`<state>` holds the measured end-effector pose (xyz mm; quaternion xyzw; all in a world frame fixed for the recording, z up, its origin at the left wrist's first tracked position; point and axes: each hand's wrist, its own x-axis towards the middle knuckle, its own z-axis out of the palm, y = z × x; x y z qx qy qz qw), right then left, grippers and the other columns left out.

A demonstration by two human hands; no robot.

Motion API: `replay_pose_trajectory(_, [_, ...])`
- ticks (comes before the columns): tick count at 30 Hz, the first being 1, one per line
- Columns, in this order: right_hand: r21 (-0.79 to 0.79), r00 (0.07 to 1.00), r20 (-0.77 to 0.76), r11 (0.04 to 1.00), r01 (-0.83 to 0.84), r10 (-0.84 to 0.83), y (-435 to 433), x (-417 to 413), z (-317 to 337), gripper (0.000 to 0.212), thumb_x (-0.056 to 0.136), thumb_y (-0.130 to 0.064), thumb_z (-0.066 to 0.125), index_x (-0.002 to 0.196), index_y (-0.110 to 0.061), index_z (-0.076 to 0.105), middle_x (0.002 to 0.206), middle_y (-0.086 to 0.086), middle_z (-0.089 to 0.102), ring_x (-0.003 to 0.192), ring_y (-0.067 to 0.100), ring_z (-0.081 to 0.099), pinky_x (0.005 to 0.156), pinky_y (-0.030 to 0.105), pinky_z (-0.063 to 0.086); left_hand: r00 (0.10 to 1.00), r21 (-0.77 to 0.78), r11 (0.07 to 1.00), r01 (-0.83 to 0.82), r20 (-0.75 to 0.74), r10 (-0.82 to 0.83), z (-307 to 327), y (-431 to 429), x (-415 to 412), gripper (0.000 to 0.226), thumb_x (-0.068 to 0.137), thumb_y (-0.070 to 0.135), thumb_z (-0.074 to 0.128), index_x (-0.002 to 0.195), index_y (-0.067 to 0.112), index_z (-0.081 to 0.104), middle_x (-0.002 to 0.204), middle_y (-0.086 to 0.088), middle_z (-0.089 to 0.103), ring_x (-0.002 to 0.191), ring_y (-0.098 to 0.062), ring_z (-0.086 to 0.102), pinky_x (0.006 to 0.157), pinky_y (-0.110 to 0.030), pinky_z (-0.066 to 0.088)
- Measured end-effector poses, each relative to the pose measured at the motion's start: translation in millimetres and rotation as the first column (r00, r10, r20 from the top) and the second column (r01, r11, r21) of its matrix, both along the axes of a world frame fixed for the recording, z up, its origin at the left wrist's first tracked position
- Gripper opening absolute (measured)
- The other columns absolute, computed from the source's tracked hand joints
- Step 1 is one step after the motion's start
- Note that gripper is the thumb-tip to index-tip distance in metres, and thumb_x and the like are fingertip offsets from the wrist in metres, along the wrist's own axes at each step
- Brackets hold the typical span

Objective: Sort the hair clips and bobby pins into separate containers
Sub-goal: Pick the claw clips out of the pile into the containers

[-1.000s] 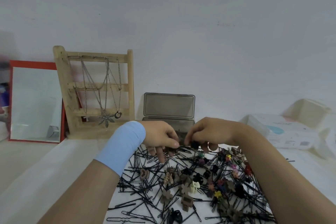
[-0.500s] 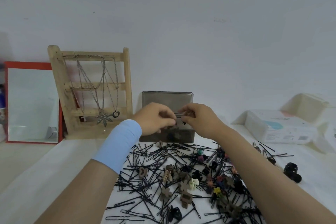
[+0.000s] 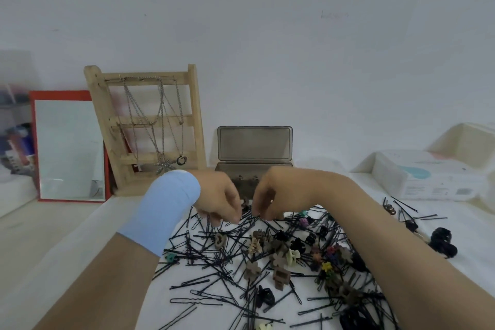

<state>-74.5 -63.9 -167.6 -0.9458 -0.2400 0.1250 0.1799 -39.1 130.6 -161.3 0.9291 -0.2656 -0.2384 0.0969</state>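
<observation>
A white table carries a red-framed mirror, a necklace rack, a tissue pack and an open tin. Mixed bobby pins and hair clips lie heaped in front of the tin. The left hand and right hand curl their fingers over the heap's far edge, blocking the tin's tray. I cannot tell whether they pinch anything.

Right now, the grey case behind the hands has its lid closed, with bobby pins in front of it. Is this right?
No. The head view shows the grey case with its lid open and upright. The rest is right: it stands behind the left hand and right hand, with bobby pins in front.
</observation>
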Motion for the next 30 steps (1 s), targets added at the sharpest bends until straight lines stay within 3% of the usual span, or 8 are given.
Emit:
replay_pose_trajectory(5, [-0.078,0.998,-0.045,0.995,-0.057,0.054,13.3,0.0,-12.7,0.022,0.085,-0.019,0.077,0.101,-0.033,0.078,0.074,-0.028,0.065,0.068,-0.013,0.059,0.064,0.008,0.040,0.995,0.074,0.996,-0.056,-0.075,0.062,-14.7,19.1,-6.6,0.015,0.077,0.036,0.083,0.091,0.031,0.078,0.077,0.016,0.073,0.074,-0.001,0.069,0.065,-0.016,0.054])
replay_pose_trajectory(11, [-0.047,1.000,0.007,0.999,0.012,-0.012,6.8,0.5,-12.8,0.010,0.083,-0.027,0.079,0.092,-0.029,0.079,0.084,-0.020,0.073,0.077,-0.004,0.065,0.068,0.013,0.044,0.998,0.004,1.000,-0.022,0.057,0.022,-14.9,21.5,-11.4,0.002,0.084,0.028,0.078,0.085,0.026,0.077,0.071,0.020,0.069,0.054,0.010,0.060,0.052,-0.009,0.045])
replay_pose_trajectory(16, [0.072,0.993,-0.068,0.992,0.099,-0.094,-6.5,-4.3,3.2,0.014,0.086,-0.010,0.072,0.097,-0.018,0.074,0.073,-0.011,0.074,0.065,0.001,0.069,0.058,0.019,0.051,0.999,-0.194,0.981,-0.008,0.043,0.017,-10.8,16.7,-12.6,0.010,0.085,0.025,0.077,0.090,0.022,0.068,0.085,0.006,0.077,0.070,-0.010,0.072,0.057,-0.021,0.052])
replay_pose_trajectory(18, [0.000,0.991,-0.098,0.996,0.090,-0.089,-7.9,-6.6,8.6,0.022,0.086,-0.009,0.067,0.100,-0.024,0.076,0.076,-0.010,0.075,0.064,0.002,0.068,0.058,0.019,0.051,1.000,-0.235,0.972,0.009,-0.020,-0.014,-14.4,10.8,-16.5,0.018,0.086,0.020,0.074,0.101,0.026,0.067,0.089,0.004,0.076,0.067,-0.011,0.070,0.057,-0.021,0.053])
replay_pose_trajectory(21, [-0.175,0.989,-0.114,0.982,0.076,-0.097,-3.1,-8.8,10.0,0.024,0.084,-0.015,0.066,0.094,-0.032,0.079,0.071,-0.020,0.071,0.053,-0.005,0.058,0.060,0.019,0.048,0.997,-0.150,0.988,0.049,-0.052,-0.057,-20.6,4.1,-19.7,0.035,0.088,0.017,0.063,0.114,0.040,0.071,0.085,0.006,0.074,0.067,-0.015,0.071,0.067,-0.023,0.057])
replay_pose_trajectory(24, [-0.210,0.988,-0.122,0.975,0.070,-0.097,8.0,-11.4,4.4,0.015,0.080,-0.038,0.076,0.094,-0.034,0.080,0.084,-0.019,0.074,0.074,-0.004,0.066,0.074,0.023,0.056,0.999,-0.101,0.994,0.041,-0.006,-0.041,-19.6,1.0,-23.0,0.039,0.088,0.014,0.055,0.111,0.039,0.074,0.074,0.014,0.071,0.061,-0.006,0.068,0.071,-0.018,0.054])
replay_pose_trajectory(27, [-0.250,0.988,-0.134,0.967,0.038,-0.073,16.0,-11.5,-3.7,0.024,0.076,-0.044,0.081,0.095,-0.030,0.081,0.079,-0.015,0.073,0.054,-0.009,0.060,0.053,0.013,0.048,0.999,-0.103,0.994,0.042,0.010,-0.041,-18.8,-1.8,-26.5,0.021,0.086,0.029,0.069,0.104,0.036,0.077,0.075,0.018,0.071,0.063,-0.005,0.069,0.072,-0.017,0.053])
replay_pose_trajectory(30, [-0.236,0.996,-0.050,0.970,0.060,-0.074,9.6,-7.4,-3.8,0.019,0.079,-0.044,0.079,0.091,-0.030,0.081,0.079,-0.010,0.075,0.068,0.002,0.067,0.067,0.024,0.055,0.996,-0.061,0.996,0.069,0.058,-0.065,-25.1,-6.5,-27.1,0.031,0.074,0.055,0.078,0.101,0.038,0.077,0.098,0.020,0.072,0.089,-0.007,0.069,0.088,-0.025,0.053])
